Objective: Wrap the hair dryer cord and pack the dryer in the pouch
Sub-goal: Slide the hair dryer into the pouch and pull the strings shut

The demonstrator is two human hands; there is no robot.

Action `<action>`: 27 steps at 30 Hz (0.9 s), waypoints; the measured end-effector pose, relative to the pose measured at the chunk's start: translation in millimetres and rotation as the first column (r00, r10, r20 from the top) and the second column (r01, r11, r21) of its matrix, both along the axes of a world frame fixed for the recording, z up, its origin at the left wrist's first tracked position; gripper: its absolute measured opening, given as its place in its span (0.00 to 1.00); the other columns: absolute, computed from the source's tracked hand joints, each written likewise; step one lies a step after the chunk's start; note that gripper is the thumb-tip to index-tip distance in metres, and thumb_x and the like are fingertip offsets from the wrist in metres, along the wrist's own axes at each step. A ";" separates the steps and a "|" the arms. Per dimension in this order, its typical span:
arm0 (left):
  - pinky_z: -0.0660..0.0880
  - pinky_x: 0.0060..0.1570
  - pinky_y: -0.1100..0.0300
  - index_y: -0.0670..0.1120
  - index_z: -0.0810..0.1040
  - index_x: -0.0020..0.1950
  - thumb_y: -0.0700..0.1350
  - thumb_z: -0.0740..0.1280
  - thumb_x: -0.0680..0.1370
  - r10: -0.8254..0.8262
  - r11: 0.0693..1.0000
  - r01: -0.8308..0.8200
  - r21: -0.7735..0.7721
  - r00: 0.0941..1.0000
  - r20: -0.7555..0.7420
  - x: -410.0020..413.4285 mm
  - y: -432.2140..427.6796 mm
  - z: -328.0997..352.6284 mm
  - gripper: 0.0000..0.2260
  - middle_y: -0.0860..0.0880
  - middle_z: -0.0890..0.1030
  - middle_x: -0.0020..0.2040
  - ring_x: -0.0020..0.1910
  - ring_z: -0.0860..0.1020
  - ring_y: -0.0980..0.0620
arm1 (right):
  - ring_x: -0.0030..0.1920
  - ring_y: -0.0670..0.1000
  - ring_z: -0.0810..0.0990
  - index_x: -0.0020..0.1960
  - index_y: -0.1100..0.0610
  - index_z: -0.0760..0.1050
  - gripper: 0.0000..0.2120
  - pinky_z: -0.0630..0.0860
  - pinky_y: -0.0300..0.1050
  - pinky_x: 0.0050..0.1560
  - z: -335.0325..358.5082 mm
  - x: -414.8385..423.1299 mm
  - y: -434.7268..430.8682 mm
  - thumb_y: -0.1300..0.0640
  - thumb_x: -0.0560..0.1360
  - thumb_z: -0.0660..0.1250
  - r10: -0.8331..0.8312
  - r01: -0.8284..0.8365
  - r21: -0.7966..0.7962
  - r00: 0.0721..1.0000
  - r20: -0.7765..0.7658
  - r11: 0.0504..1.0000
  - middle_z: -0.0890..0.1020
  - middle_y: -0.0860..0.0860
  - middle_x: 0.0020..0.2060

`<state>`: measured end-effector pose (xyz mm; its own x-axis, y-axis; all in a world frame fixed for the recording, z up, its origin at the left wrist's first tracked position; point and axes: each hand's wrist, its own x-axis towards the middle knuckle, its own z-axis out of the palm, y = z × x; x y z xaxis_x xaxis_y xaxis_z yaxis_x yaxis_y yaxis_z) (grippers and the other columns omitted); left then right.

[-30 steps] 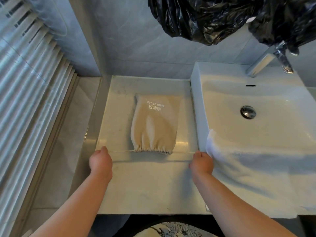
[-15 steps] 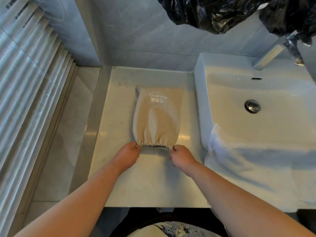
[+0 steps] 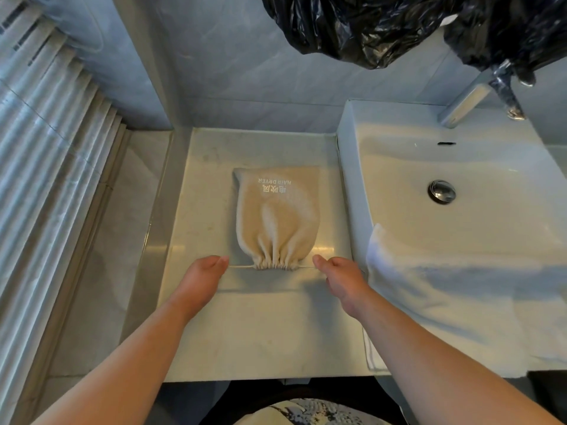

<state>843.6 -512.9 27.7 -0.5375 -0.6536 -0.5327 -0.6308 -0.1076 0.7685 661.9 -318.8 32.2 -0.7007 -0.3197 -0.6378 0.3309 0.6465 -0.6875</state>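
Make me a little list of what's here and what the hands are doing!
pouch: beige, flat on the counter, mouth gathered shut
string: pulled out to both sides
left hand: pinching the left string end
right hand: pinching the right string end
towel: white, draped over the sink edge
bag: black, hanging above
dryer: not visible

The beige fabric drawstring pouch [image 3: 277,216] bears white print near its closed far end, well beyond the fingertips [image 3: 223,259] that pinch the cords at its gathered mouth. The print stands upside down to the wearer: one line of Latin capitals, "HAIR DRYER", and below it larger Chinese characters, too blurred to read. No other text is legible.
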 end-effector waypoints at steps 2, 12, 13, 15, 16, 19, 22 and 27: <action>0.64 0.37 0.55 0.46 0.66 0.37 0.48 0.61 0.82 -0.026 0.998 0.029 -0.048 0.997 0.068 6.8 -4.9 -5.3 0.15 0.45 0.64 0.33 0.34 0.64 0.50 | 0.30 0.51 0.59 0.30 0.52 0.58 0.24 0.56 0.46 0.33 -1.7 1.3 3.3 0.44 0.71 0.70 0.021 -0.020 0.012 0.998 -0.059 1.000 0.62 0.52 0.28; 0.67 0.41 0.57 0.44 0.75 0.42 0.47 0.63 0.81 -0.305 0.909 0.361 -0.207 0.916 0.259 4.6 -3.3 -5.6 0.10 0.49 0.75 0.40 0.42 0.74 0.49 | 0.43 0.53 0.77 0.42 0.54 0.75 0.08 0.70 0.44 0.41 -5.5 0.9 4.4 0.50 0.73 0.68 0.279 -0.229 0.213 0.927 -0.250 0.950 0.79 0.51 0.40; 0.69 0.47 0.58 0.45 0.78 0.50 0.48 0.64 0.80 -0.324 0.893 0.382 -0.237 0.913 0.249 0.2 -5.7 -2.2 0.07 0.50 0.76 0.48 0.48 0.75 0.50 | 0.51 0.53 0.77 0.50 0.53 0.76 0.09 0.71 0.44 0.48 -4.9 3.9 5.3 0.51 0.73 0.68 0.333 -0.260 0.256 0.892 -0.304 0.931 0.79 0.51 0.50; 0.69 0.56 0.59 0.46 0.78 0.61 0.48 0.66 0.79 -0.275 0.878 0.331 -0.346 0.940 0.201 -14.0 -12.8 4.5 0.12 0.50 0.76 0.58 0.56 0.77 0.49 | 0.55 0.53 0.76 0.59 0.54 0.75 0.14 0.71 0.46 0.54 -1.3 18.0 7.7 0.55 0.73 0.67 0.375 -0.270 0.276 0.797 -0.474 0.922 0.75 0.51 0.59; 0.69 0.57 0.58 0.46 0.78 0.61 0.48 0.66 0.78 -0.256 0.866 0.305 -0.397 0.951 0.173 -24.4 -16.9 9.5 0.13 0.48 0.77 0.60 0.57 0.77 0.47 | 0.52 0.52 0.77 0.56 0.55 0.76 0.12 0.73 0.47 0.52 0.4 27.6 7.4 0.57 0.73 0.66 0.356 -0.269 0.236 0.761 -0.542 0.934 0.75 0.50 0.57; 0.68 0.62 0.57 0.45 0.75 0.66 0.49 0.68 0.77 -0.268 0.824 0.308 -0.476 0.951 0.151 -65.8 -32.2 22.4 0.19 0.44 0.76 0.65 0.63 0.75 0.44 | 0.37 0.50 0.77 0.41 0.57 0.76 0.08 0.75 0.51 0.41 1.0 54.6 -0.6 0.53 0.75 0.64 0.343 -0.329 0.099 0.900 -0.269 0.939 0.80 0.51 0.41; 0.66 0.69 0.51 0.44 0.70 0.71 0.51 0.68 0.76 -0.306 0.764 0.337 -0.550 0.940 0.151 -115.8 -55.3 31.6 0.25 0.43 0.73 0.69 0.69 0.69 0.43 | 0.33 0.51 0.76 0.48 0.59 0.76 0.18 0.75 0.44 0.32 -1.9 61.6 -19.2 0.44 0.77 0.61 0.146 -0.163 0.017 0.923 0.355 0.986 0.83 0.54 0.45; 0.53 0.75 0.52 0.46 0.59 0.78 0.50 0.58 0.82 -0.559 0.606 0.667 -0.434 0.745 0.364 -178.3 -83.1 16.6 0.25 0.44 0.60 0.79 0.78 0.58 0.43 | 0.34 0.51 0.77 0.51 0.56 0.73 0.12 0.75 0.41 0.31 -10.6 51.2 -48.1 0.47 0.78 0.63 -0.153 0.204 -0.044 0.846 0.511 0.978 0.80 0.55 0.50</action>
